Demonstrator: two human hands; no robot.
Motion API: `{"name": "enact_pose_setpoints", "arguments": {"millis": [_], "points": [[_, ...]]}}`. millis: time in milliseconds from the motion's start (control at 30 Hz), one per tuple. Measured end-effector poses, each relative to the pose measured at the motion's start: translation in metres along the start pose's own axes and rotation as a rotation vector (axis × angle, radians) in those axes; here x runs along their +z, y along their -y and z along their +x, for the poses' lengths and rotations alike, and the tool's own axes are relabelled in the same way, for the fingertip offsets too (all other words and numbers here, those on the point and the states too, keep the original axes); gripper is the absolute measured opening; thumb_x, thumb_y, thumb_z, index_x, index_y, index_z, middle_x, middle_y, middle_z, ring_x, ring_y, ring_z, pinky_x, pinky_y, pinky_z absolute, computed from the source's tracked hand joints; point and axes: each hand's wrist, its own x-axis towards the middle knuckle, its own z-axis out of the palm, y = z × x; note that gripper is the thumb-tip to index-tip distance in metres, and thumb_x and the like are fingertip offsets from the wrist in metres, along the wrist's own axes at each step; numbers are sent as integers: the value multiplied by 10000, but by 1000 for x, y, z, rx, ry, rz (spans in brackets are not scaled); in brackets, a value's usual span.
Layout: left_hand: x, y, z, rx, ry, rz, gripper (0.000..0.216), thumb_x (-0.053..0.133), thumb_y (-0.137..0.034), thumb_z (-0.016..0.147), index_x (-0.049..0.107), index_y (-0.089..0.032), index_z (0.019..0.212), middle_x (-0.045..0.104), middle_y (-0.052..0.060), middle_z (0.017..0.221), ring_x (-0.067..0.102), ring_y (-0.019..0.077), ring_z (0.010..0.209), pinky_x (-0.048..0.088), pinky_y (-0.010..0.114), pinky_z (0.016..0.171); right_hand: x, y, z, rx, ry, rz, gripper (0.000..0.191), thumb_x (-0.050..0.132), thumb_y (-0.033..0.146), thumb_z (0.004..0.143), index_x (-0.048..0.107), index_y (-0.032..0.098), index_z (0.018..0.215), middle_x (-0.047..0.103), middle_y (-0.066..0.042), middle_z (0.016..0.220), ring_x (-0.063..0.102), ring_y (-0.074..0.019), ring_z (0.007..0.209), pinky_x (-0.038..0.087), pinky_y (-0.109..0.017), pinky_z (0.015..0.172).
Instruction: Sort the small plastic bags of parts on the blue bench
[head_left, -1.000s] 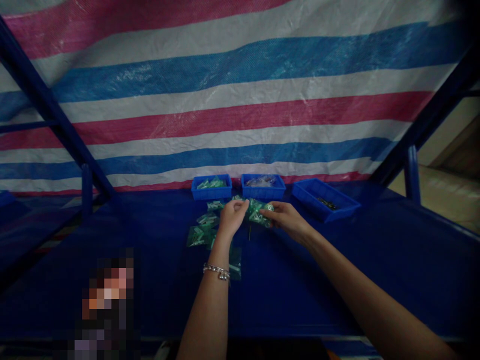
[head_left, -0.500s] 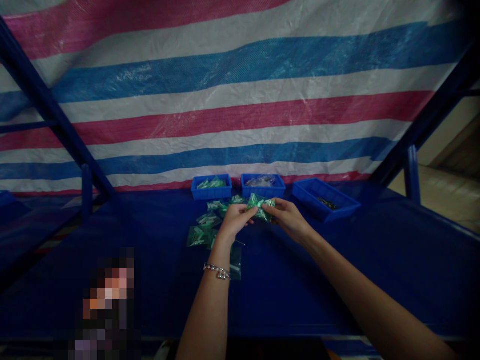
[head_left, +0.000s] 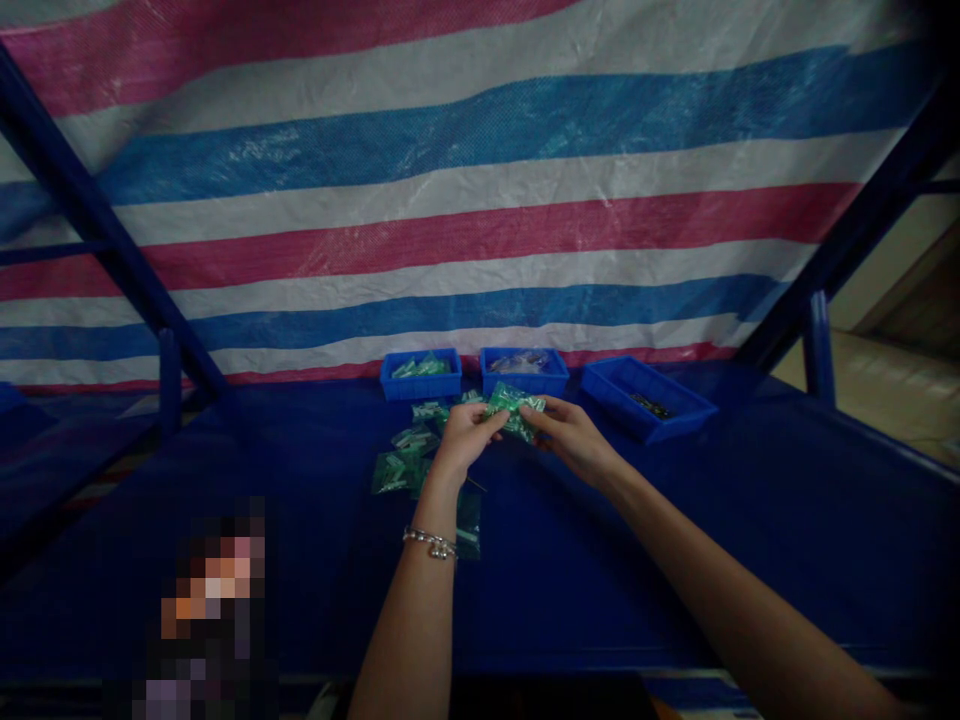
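Between my two hands is a small green-tinted clear plastic bag (head_left: pixel 516 408) with pale pieces inside. My left hand (head_left: pixel 471 436) is closed on its left side, thumb on top. On the right side my right hand (head_left: pixel 568 432) pinches it with thumb and fingers. Several similar filled bags (head_left: pixel 401 470) lie on the table left of my left hand, some partly hidden by it. A flatter bag (head_left: pixel 469 525) rests beside my left wrist. A thin rod-like piece (head_left: pixel 476 484) shows near that wrist; its kind is unclear.
Along the back of the blue table (head_left: pixel 600 590) stand a blue bin with green bags (head_left: pixel 421 386), a blue bin with clear bags (head_left: pixel 523 383) and an angled blue bin with small dark parts (head_left: pixel 679 425). Striped sheeting (head_left: pixel 480 230) hangs behind, between blue frame posts.
Both hands stay on the bag, which has shifted very slightly and tilted between the fingers. The whole view has moved a few pixels. Everything on the table lies as before.
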Motion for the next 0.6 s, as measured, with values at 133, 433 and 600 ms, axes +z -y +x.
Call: {"name": "enact_pose_setpoints", "arguments": {"millis": [133, 433, 600], "points": [[0, -1, 0, 48, -26, -8, 137, 630, -240, 664, 627, -109, 707, 569, 2, 577, 480, 79, 521, 336, 193, 491, 0, 0, -1, 9, 19, -21, 331, 677, 433, 643, 611, 171, 835, 574, 4, 633, 461, -81, 484, 300, -235, 455], [-1, 9, 8, 168, -35, 126, 174, 608, -270, 657, 615, -97, 682, 553, 10, 558, 459, 91, 506, 333, 210, 494, 1, 1, -2, 6, 42, -24, 292, 695, 416, 625, 617, 162, 747, 568, 8, 628, 459, -84, 506, 311, -235, 470], [-1, 13, 10, 195, -40, 189, 194, 607, -294, 659, 605, -100, 662, 556, 18, 566, 468, 100, 528, 340, 211, 494, 1, 0, -2, 0, 27, -23, 307, 707, 418, 606, 629, 155, 745, 574, 2, 613, 447, -84, 491, 301, -238, 469]]}}
